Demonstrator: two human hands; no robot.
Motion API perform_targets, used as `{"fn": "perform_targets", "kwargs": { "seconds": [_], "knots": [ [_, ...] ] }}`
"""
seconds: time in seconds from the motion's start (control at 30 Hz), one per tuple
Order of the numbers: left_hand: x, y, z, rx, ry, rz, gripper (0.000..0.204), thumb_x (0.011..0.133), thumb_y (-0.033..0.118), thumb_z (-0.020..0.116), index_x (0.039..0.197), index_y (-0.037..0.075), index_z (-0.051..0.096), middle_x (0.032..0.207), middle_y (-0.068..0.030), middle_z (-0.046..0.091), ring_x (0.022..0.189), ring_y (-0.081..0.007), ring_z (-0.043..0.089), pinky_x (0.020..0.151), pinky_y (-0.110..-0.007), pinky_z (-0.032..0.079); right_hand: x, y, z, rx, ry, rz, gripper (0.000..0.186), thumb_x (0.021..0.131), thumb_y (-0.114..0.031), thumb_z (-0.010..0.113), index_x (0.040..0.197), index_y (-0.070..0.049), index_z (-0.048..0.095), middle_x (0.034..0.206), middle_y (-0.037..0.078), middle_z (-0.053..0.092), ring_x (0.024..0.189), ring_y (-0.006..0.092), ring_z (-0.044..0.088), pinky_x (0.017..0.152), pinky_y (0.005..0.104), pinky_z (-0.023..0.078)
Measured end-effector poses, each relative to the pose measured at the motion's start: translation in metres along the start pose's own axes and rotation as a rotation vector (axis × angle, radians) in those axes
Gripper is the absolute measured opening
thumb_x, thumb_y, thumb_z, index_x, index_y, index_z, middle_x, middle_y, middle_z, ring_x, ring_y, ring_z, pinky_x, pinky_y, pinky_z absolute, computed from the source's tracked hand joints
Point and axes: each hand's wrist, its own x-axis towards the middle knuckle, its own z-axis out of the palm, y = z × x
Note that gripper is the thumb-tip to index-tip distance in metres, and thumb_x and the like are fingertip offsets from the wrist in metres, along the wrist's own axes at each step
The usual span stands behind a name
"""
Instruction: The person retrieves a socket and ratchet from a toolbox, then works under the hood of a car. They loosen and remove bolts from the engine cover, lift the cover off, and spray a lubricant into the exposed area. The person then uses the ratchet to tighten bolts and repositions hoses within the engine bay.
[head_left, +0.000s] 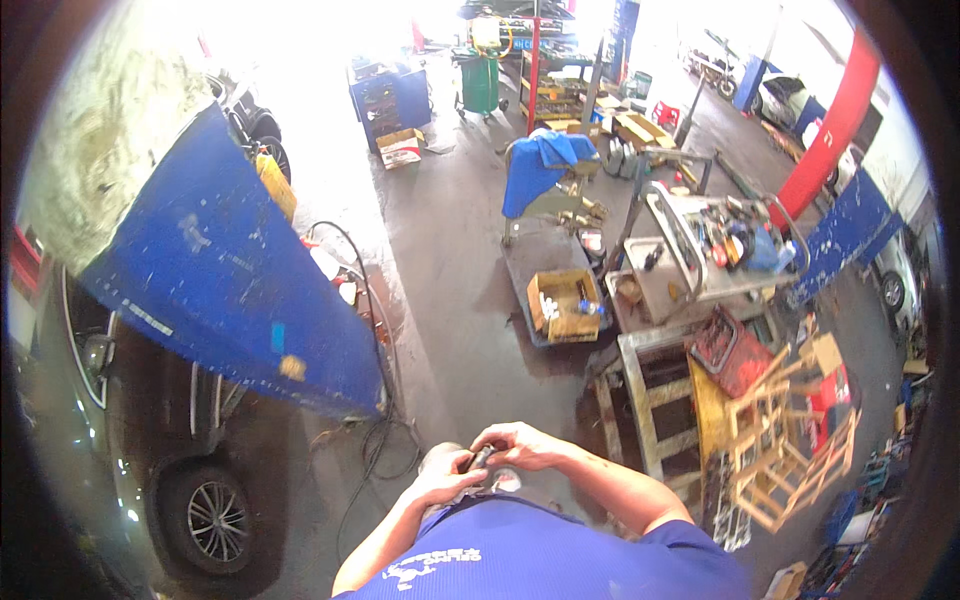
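Observation:
My left hand and my right hand meet in front of my body at the lower middle of the view, both with fingers closed around a small dark object. What the object is cannot be made out, as the fingers cover part of it. Just below it is a pale round shape, too small to identify.
A blue pillar and dark car stand left, with cables on the floor. A cart with a cardboard box is ahead. Right are a metal tool table, wooden frames and a red post.

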Motion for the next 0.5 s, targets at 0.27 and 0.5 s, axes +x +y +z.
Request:
{"fn": "perform_targets", "kwargs": {
  "seconds": [0.27,0.5],
  "knots": [
    [0.245,-0.003,-0.158,-0.33,0.005,-0.059,0.032,0.089,0.031,0.084,0.102,0.004,0.071,0.087,-0.0014,0.068,0.082,-0.0106,0.06,0.079,-0.034,0.052,0.176,0.011,-0.176,0.069,0.538,0.133,0.046,0.101,-0.025,0.076,0.138,-0.002,0.064,0.116,0.009,0.076,0.106,0.0146,0.069,0.097,0.0333,0.056],
    [0.379,0.064,-0.341,-0.307,0.228,0.063,0.025,0.083,0.015,0.087,0.09,0.005,0.065,0.08,0.0028,0.062,0.074,-0.0074,0.052,0.07,-0.028,0.047,0.279,-0.021,-0.315,0.16,0.704,0.335,0.038,0.097,-0.017,0.075,0.131,-0.001,0.069,0.115,0.011,0.076,0.095,0.0134,0.068,0.084,0.0309,0.057]
  ]
}}
